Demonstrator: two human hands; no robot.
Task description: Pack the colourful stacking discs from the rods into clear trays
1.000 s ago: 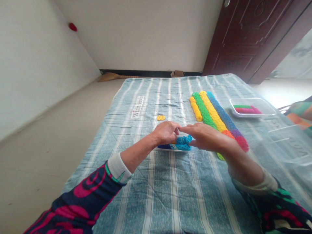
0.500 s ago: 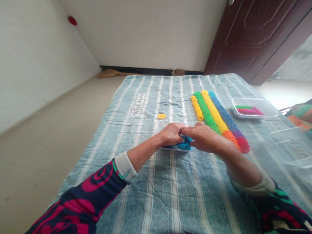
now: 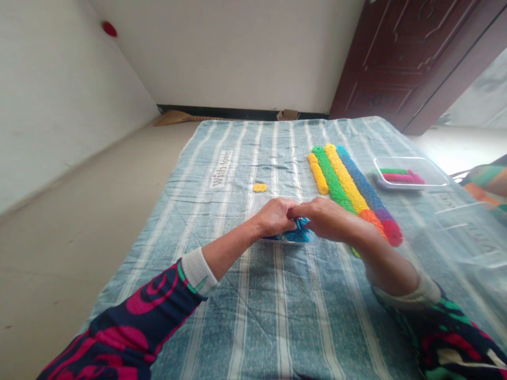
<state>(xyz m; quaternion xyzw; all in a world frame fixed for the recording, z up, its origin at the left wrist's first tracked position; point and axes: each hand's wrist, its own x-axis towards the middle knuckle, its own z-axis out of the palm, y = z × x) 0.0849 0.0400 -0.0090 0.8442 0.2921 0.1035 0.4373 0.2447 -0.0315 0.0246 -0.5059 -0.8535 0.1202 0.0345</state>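
Observation:
My left hand (image 3: 276,217) and my right hand (image 3: 322,217) meet over a clear plastic container (image 3: 253,203). Blue disc-like pieces (image 3: 295,235) lie in it, partly covered by my hands. Fingers of both hands are closed and bent together above the blue pieces; what they pinch is hidden. Just beyond the container lies one small yellow piece (image 3: 260,188) on the cloth. To the right of my right hand are long rows of stacked discs: a green row (image 3: 335,179), a yellow row (image 3: 344,179) ending in orange, and a blue row (image 3: 358,177) ending in purple and red.
A short yellow row (image 3: 318,174) lies left of the green one. Farther right stands a clear container (image 3: 412,163) with green and pink rows inside. A transparent lid or tray (image 3: 467,232) lies nearer. A striped cloth (image 3: 222,327) covers the table. Patterned fabric shows at the right edge.
The view has shifted slightly, so everything sits a little to the left. My hands stay together over the container, with only small finger movement.

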